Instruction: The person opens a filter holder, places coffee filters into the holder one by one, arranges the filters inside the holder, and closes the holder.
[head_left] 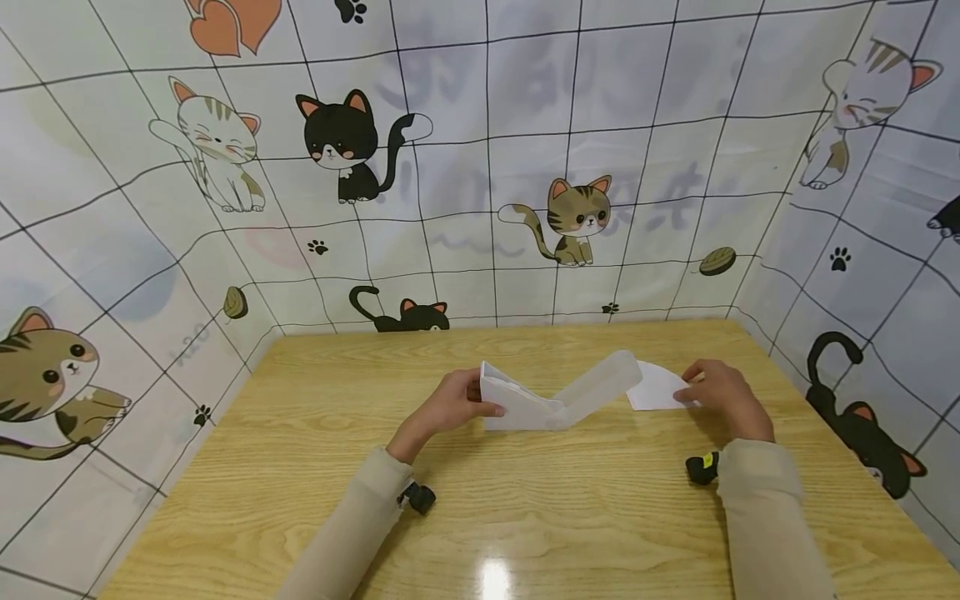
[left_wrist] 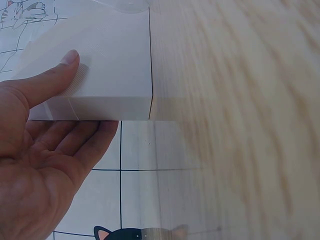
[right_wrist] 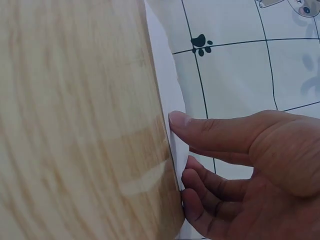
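A white box [head_left: 517, 404] with a slanted top stands on the table, its translucent flap-like lid [head_left: 600, 387] swung out to the right. My left hand [head_left: 454, 402] grips the box's left end. In the left wrist view the thumb lies on one face of the box [left_wrist: 110, 60], and the fingers [left_wrist: 97, 137] are on the far side, partly hidden. To the right lies a flat piece of white paper [head_left: 652, 390] with a curved edge. My right hand [head_left: 723, 398] pinches its right end; the right wrist view shows the thumb [right_wrist: 210, 131] on the paper [right_wrist: 167, 75].
The wooden table [head_left: 315, 467] reaches back to a cloth wall [head_left: 465, 167] printed with grid lines and cartoon cats. Similar walls stand to the left and right. A small black wrist device [head_left: 418, 498] sits on the left sleeve, another wrist device [head_left: 702, 469] on the right.
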